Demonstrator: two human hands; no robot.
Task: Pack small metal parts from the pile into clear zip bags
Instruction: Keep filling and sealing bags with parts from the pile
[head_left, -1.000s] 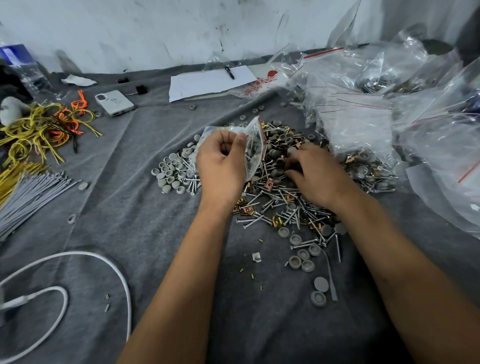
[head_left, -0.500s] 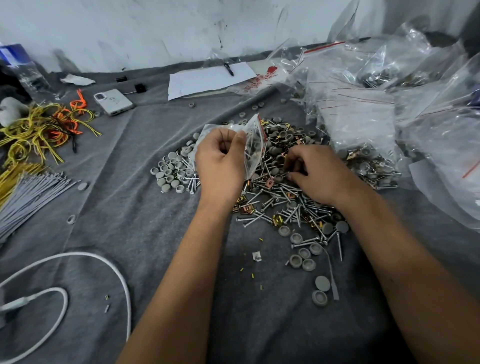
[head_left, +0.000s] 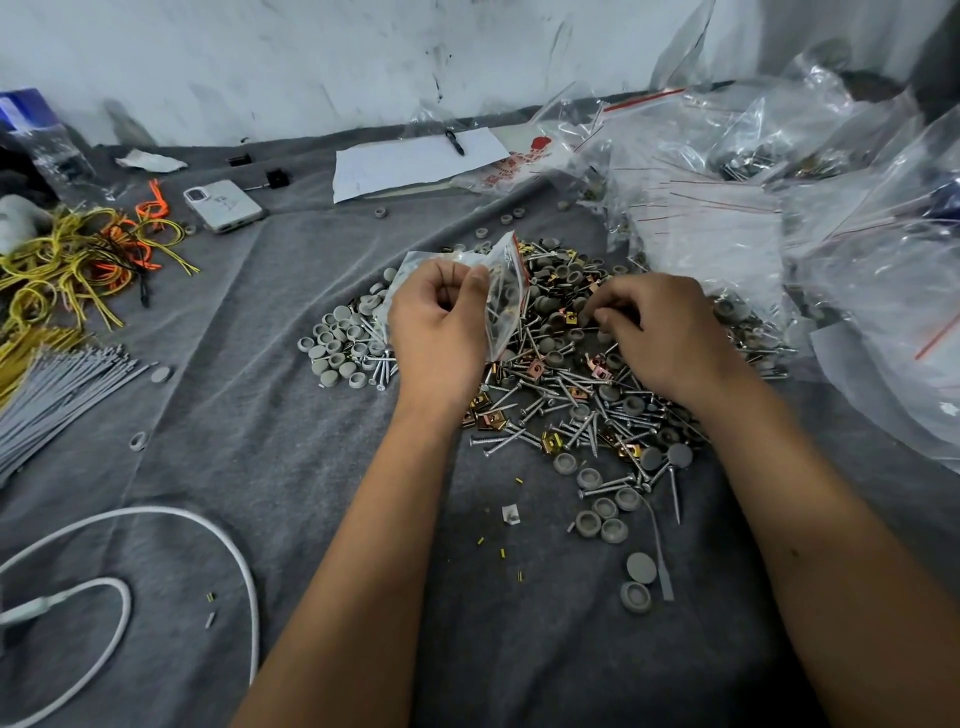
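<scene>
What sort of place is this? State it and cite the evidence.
Probably an informal hand-packing workstation, not a factory line. A mixed pile of silver screws, grey plastic caps and brass clips lies on a grey cloth-covered surface, clear red-striped zip bags are heaped alongside, and a white phone lies nearby.

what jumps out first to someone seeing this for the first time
The big pile of screws, gold clips and grey caps at the centre of the grey cloth. Over it, the left hand holds a small clear zip bag while the right hand picks in the pile. Heaped clear bags crowd the right side.
</scene>
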